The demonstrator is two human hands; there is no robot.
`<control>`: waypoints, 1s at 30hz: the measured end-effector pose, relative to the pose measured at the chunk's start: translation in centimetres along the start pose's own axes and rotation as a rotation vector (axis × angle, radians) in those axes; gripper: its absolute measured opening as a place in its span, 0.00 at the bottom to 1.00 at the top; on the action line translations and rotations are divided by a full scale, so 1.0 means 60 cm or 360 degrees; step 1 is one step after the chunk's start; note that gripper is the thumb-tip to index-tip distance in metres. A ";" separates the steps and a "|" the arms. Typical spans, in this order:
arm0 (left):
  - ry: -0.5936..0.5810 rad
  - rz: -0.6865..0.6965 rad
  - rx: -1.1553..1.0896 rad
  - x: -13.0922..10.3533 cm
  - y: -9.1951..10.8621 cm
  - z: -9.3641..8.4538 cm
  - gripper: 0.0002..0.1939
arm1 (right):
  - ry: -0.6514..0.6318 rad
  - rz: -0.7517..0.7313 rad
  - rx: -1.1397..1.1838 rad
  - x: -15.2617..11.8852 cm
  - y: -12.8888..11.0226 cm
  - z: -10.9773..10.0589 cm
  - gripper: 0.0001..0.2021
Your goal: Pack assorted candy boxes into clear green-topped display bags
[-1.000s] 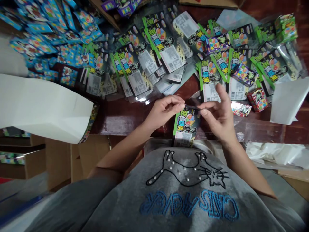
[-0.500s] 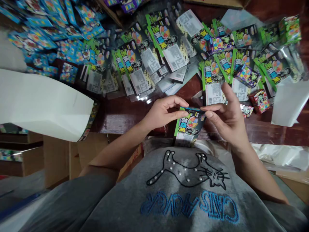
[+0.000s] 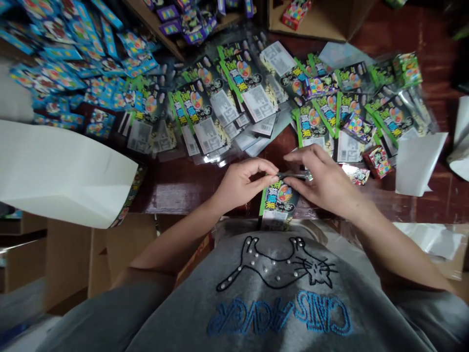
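At the table's front edge I hold a black-and-green printed candy bag (image 3: 280, 198), its top edge toward the table and its lower part hanging near my shirt. My left hand (image 3: 244, 182) pinches the upper left corner between thumb and fingers. My right hand (image 3: 322, 181) is closed at the upper right, its thumb on the front of the bag and its fingers bent over the top edge. A bit of shiny clear plastic shows by the right fingers. What is inside the bag is hidden.
Similar candy bags (image 3: 252, 83) lie overlapped across the dark red table (image 3: 176, 188). Blue candy boxes (image 3: 66, 63) are heaped at the left, beside a white carton flap (image 3: 66, 166). Small purple (image 3: 358, 128) and red boxes (image 3: 377, 161) lie at the right. Cardboard boxes (image 3: 311, 27) stand behind.
My right hand has turned inward and moved left over the bag's top edge, its raised finger now bent down. My left hand keeps its pinch. The view has shifted slightly, showing more of the back.
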State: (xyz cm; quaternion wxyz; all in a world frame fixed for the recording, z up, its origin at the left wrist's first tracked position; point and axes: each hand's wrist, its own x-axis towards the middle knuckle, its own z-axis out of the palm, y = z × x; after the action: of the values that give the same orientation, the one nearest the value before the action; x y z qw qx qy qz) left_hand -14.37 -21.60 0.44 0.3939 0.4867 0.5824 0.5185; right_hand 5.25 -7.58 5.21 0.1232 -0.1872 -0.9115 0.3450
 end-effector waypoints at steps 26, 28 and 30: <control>0.0811 0.0039 0.0925 0.038 0.032 -0.132 0.11 | 0.0732 -0.0259 -0.1102 0.184 0.193 -0.015 0.17; 0.0730 -0.0065 0.0661 0.067 0.041 -0.122 0.16 | 0.1062 -0.0370 -0.1031 0.146 0.158 -0.039 0.15; 0.0786 -0.0081 0.0481 0.094 0.051 -0.127 0.23 | 0.1191 -0.0483 -0.0884 0.088 0.110 -0.073 0.17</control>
State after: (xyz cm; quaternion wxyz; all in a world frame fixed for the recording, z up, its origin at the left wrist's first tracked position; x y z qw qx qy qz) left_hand -22.45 -17.82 4.85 0.1762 0.3842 0.7433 0.5186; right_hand 3.73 1.82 4.47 0.4366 -0.1893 -0.8792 -0.0239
